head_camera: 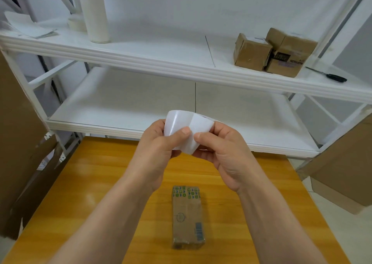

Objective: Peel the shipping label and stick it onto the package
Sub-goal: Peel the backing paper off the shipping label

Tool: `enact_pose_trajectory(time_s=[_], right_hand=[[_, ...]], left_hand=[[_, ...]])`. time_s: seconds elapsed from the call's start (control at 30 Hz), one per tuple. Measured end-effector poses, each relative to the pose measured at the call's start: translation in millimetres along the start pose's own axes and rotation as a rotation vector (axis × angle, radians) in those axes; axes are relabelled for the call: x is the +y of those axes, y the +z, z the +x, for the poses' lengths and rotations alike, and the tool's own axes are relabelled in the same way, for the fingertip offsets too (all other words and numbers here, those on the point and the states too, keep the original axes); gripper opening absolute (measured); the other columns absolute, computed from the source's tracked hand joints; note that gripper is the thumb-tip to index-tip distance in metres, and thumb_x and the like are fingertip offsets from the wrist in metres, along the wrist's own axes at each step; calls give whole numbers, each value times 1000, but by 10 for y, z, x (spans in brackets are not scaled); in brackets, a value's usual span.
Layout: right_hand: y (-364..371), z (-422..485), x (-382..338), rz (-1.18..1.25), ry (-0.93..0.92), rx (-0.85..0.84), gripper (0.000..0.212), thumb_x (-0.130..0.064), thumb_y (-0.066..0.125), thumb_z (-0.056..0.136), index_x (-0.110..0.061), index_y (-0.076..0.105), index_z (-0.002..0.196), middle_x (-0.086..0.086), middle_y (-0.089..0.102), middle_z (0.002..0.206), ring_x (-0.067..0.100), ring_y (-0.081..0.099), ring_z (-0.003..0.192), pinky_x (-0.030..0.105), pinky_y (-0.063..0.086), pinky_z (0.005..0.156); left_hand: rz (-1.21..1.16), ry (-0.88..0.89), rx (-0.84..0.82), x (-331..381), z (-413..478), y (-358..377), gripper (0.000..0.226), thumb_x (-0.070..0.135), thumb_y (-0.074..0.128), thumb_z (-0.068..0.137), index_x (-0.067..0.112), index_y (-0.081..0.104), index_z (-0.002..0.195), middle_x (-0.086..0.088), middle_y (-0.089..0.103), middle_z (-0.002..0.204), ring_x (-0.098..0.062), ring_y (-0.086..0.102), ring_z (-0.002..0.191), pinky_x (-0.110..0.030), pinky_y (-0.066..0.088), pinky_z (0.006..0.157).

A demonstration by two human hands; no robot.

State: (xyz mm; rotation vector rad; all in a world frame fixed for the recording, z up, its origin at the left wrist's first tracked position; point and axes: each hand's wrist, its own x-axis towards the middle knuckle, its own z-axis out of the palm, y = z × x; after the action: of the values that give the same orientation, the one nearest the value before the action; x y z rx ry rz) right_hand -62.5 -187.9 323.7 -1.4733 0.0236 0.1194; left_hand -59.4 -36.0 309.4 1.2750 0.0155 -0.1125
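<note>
View from a head camera, looking down over two bare forearms at a cardboard package (188,216) wrapped in clear film. It lies flat on an orange wooden table (104,183). Its long axis runs straight away from the person, with the end printed in green and blue dots farthest away.

Both hands are raised above and beyond the far end of the package, holding a white shipping label (188,127) between them. The left hand (159,143) pinches the label with its thumb on the near face. The right hand (223,151) grips the label's right edge with thumb and curled fingers. The label bows into a curve and only its blank glossy side shows. Whether the backing has begun to separate cannot be told.

The package sits on the near side of the hands, roughly midway between the two wrists, so neither hand is plainly nearer. Judging from this, the label must come down and back toward the person, turned to suit the long, narrow top.

Beyond the package stands a white metal shelf unit (181,70). Brown cardboard boxes (271,52) and a black-handled screwdriver (332,76) lie on its upper shelf, far to the package's right
</note>
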Motion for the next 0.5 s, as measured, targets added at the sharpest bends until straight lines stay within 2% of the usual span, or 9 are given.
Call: enact_pose_trajectory(time_s=[0.13, 0.2, 0.3, 0.4, 0.5], right_hand=[[-17, 5, -3, 8, 8, 9, 22, -1, 61, 89, -1, 65, 110, 18, 73, 106, 24, 70, 90, 38, 59, 78], [-20, 6, -2, 16, 11, 9, 22, -1, 60, 89, -3, 66, 110, 19, 73, 109, 25, 70, 90, 37, 59, 77], [-20, 3, 1, 12, 8, 6, 18, -2, 61, 89, -6, 67, 106, 13, 75, 102, 22, 72, 89, 35, 58, 75], [-23, 2, -8, -2, -6, -2, 18, -4, 61, 90, -7, 68, 106, 10, 76, 100, 23, 74, 89, 38, 60, 79], [-18, 5, -17, 3, -14, -8, 18, -3, 60, 91, -8, 70, 105, 11, 77, 100, 26, 73, 92, 42, 60, 83]], left_hand=[[-28, -1, 61, -2, 7, -27, 17, 15, 65, 90, 13, 69, 106, -2, 75, 90, -16, 66, 79, -30, 50, 67], [-12, 18, 72, 6, 8, -36, 18, 14, 66, 89, 15, 68, 107, 0, 75, 90, -13, 69, 77, -25, 52, 62], [8, 37, 73, 31, 13, -38, 29, 12, 71, 84, 15, 64, 112, -3, 75, 95, -15, 71, 79, -24, 53, 61], [-36, 20, 48, 68, 20, -57, 53, 17, 81, 66, 13, 62, 115, -10, 74, 99, -25, 73, 84, -29, 54, 64], [-50, 14, 32, 68, 15, -50, 59, 17, 81, 60, 12, 62, 116, -8, 75, 95, -21, 73, 80, -24, 53, 60]])
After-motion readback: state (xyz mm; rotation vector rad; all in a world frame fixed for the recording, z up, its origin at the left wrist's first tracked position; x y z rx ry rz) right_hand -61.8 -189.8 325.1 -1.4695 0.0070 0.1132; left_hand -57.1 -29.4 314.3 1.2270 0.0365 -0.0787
